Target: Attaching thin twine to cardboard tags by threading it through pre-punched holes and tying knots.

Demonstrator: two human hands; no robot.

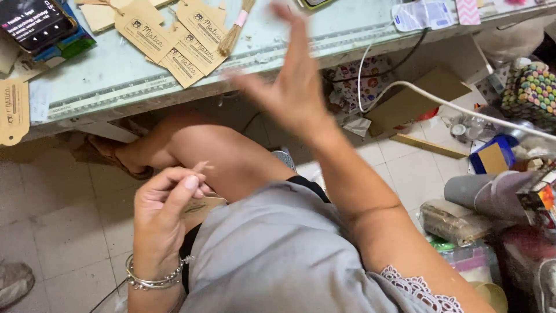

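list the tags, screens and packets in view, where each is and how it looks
Kraft tags: fanned on the table, tan with dark print.
Lone tag: table's left edge, tan.
Tag in left hand: tan.
Phone: top left, dark lit screen.
Packet: top right, white and blue.

The table (pixel 116 75), pale green, runs above both hands. On it, up-left of the right hand (pixel 292 87), lie kraft tags (pixel 174 40) and a twine bundle (pixel 234 32); a phone (pixel 35 23) lies far above the left hand (pixel 165 214).

Matt brown card tags (pixel 184 43), twine bundle (pixel 234 32), shiny metal bracelet (pixel 156 281).
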